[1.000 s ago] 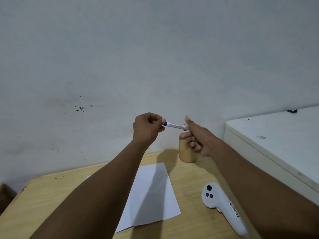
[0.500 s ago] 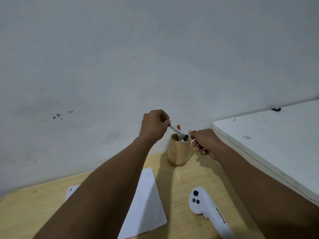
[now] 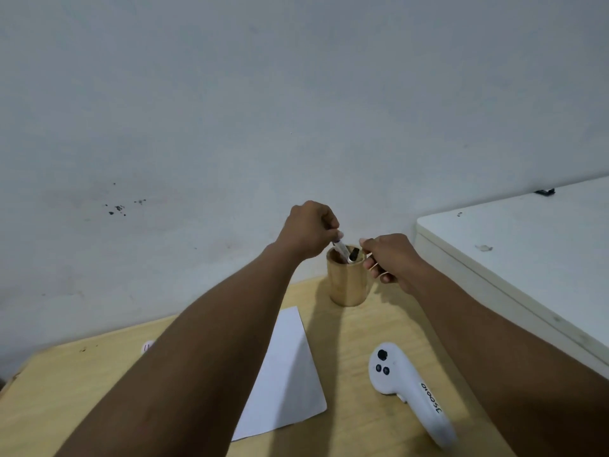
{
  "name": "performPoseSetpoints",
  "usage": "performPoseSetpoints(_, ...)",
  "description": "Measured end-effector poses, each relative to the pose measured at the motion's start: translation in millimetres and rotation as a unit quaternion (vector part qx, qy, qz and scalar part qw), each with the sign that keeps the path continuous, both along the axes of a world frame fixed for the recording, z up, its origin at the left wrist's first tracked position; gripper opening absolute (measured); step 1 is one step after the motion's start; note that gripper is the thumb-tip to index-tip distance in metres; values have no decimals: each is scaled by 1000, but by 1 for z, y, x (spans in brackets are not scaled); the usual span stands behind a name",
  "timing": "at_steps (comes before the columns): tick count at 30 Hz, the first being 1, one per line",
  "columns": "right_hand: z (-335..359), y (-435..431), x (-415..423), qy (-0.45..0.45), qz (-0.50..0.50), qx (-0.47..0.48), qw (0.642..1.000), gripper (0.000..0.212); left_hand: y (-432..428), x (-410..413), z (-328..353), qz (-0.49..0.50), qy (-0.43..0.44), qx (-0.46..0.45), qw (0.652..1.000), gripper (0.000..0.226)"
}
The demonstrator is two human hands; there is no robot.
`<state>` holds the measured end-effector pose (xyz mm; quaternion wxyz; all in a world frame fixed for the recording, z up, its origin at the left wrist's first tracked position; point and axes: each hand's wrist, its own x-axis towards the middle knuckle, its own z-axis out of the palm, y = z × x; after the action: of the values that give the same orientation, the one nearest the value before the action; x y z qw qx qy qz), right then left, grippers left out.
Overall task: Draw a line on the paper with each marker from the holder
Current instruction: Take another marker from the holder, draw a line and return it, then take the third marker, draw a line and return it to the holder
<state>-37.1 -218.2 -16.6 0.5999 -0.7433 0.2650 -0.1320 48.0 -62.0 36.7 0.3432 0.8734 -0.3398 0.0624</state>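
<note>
Left forearm crosses most of the paper (image 3: 290, 374), one white sheet lying flat on the light wooden surface (image 3: 66, 390); a small pale scrap with red marks (image 3: 147, 347) peeks out just left of that arm. Left hand (image 3: 308, 230) is closed, fingertips pinching one white marker (image 3: 340, 249) whose lower end sits tilted inside the holder (image 3: 347, 282). Holder: one wooden cup, upright near the back edge of the surface, by the wall. One dark-capped marker (image 3: 353, 254) also stands in it; more inside can't be told. Right hand (image 3: 390, 258) is curled beside the holder's rim, thumb and forefinger near the dark cap; whether it grips anything can't be told. One white controller (image 3: 405, 384) lies front right, well apart from the holder. Plain grey-white wall (image 3: 296, 110) with dark specks at left. White cabinet top (image 3: 527, 258) at right.
</note>
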Motion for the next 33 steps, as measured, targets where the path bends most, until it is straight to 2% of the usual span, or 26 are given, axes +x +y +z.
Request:
performPoseSetpoints(4, -1, -3, -2, -18, -32, -4, 999, 27, -8, -4, -20, 1, 25, 3, 1000, 14)
performPoseSetpoints(8, -1, -3, -3, -29, -64, 11, 997, 23, -7, -10, -21, -7, 18, 25, 1000, 34)
performPoseSetpoints(14, -2, 2, 2, -48, -104, 27, 993, 21, -10, -24, -32, -15, -105, 112, 988, 36)
performPoseSetpoints(17, -4, 3, 4, -43, -113, 40, 992, 21, -16, -32, -41, 24, -149, 79, 985, 28)
performPoseSetpoints(20, -6, 5, 7, -35, -107, 40, 993, 21, -19, -36, -46, 44, -138, 58, 988, 21)
performPoseSetpoints(24, -5, 8, 7, -39, -97, 44, 994, 22, -20, -35, -48, 55, -81, 35, 995, 13)
performPoseSetpoints(29, -4, 9, 5, -34, -94, 45, 994, 23, -18, -30, -45, 62, -59, 22, 996, 22)
performPoseSetpoints(33, -2, 13, 5, -32, -90, 49, 994, 24, -12, -27, -42, 63, -59, 18, 996, 21)
